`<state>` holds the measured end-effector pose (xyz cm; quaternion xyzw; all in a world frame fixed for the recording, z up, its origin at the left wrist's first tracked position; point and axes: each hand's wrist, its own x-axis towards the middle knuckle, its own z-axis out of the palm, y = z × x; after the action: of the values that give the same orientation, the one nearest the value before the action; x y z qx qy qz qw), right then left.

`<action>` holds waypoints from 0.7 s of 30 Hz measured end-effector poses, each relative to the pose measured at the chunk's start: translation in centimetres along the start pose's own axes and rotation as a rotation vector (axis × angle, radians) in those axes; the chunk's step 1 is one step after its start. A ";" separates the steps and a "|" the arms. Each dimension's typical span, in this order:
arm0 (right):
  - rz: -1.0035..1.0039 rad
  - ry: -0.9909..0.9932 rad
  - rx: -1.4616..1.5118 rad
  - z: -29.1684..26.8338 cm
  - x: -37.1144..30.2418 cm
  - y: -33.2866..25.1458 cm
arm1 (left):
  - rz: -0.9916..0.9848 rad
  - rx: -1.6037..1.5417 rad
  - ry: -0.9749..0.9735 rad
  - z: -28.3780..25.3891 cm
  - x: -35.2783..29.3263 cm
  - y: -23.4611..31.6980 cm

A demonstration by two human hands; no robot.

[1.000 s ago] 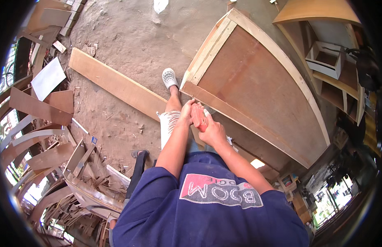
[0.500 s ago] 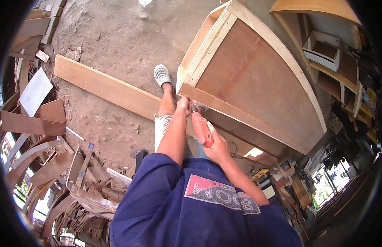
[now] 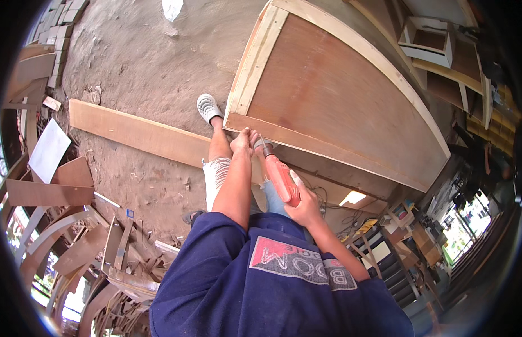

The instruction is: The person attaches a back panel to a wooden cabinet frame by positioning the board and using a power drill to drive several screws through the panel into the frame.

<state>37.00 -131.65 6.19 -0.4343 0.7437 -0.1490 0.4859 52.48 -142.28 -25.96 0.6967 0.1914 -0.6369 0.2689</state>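
My right hand [image 3: 304, 205] is wrapped round the rear of a red power drill [image 3: 280, 177]. Its chuck points away from me, and a thin bit shows at the tip. Just left of the bit, my left hand [image 3: 242, 141] is closed, its fingertips drawn together; whatever they hold is too small to make out. Both hands are close to the near left corner of a large wooden cabinet-like frame [image 3: 339, 154], which has a brown panel [image 3: 322, 84] edged with pale strips. The bit looks apart from the wood.
A long wooden board [image 3: 134, 130] lies on the dirt floor to the left. Curved offcuts [image 3: 84, 247] and scrap pile up at lower left. Another shelf unit [image 3: 441, 62] stands at the far right. Cables [image 3: 322, 194] lie beside my right forearm.
The view has shifted, so the wooden frame appears further left and its open side is mostly hidden. The gap between my left hand and the drill has widened, and the bit shows more clearly.
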 end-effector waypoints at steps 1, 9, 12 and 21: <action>0.069 -0.006 0.023 -0.4 -0.5 0.4 | -0.004 0.017 -0.010 0.7 -0.7 -0.2; -0.014 0.162 0.075 -2.2 -2.3 3.5 | -0.015 0.251 -0.121 1.1 -2.5 -3.0; -0.004 0.184 0.097 -2.6 -3.1 4.7 | 0.651 1.092 0.151 -1.7 -2.7 -2.9; 0.030 0.189 0.101 -2.4 -5.2 7.3 | 1.256 1.389 -0.078 0.5 -5.4 1.5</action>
<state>32.05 -123.83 5.71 -0.3822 0.7842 -0.2195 0.4368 52.44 -143.36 -20.47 0.6551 -0.6523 -0.3695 0.0935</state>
